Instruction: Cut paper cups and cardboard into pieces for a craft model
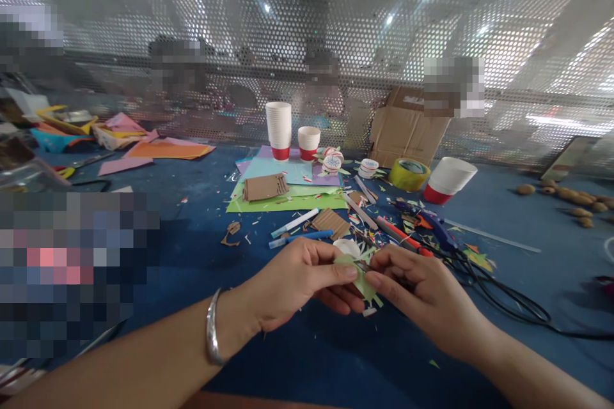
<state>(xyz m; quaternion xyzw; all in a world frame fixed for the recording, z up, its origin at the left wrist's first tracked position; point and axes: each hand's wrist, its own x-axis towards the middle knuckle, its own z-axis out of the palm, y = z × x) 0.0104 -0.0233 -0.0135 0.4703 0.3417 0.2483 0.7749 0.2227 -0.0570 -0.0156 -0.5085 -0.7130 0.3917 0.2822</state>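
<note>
My left hand [302,275], with a silver bangle on the wrist, is closed on a piece of light green paper [367,287] with cut, fringed edges. The paper is pinched between thumb and fingers. My right hand [417,287] is closed too, meeting the paper from the right. From its fingertips pokes a small dark metal tip [362,264] that touches the paper; the rest of that tool is hidden in my grip. A white round piece [346,247] shows just behind my left fingers. Paper scraps lie around both hands.
Beyond my hands lie markers [295,222], a corrugated cardboard square [330,223], a red-handled cutter [405,236] and a blue glue gun [439,230] with black cable. Farther back are stacked paper cups [279,128], yellow tape [409,174], a cardboard box [407,131] and coloured sheets [240,199].
</note>
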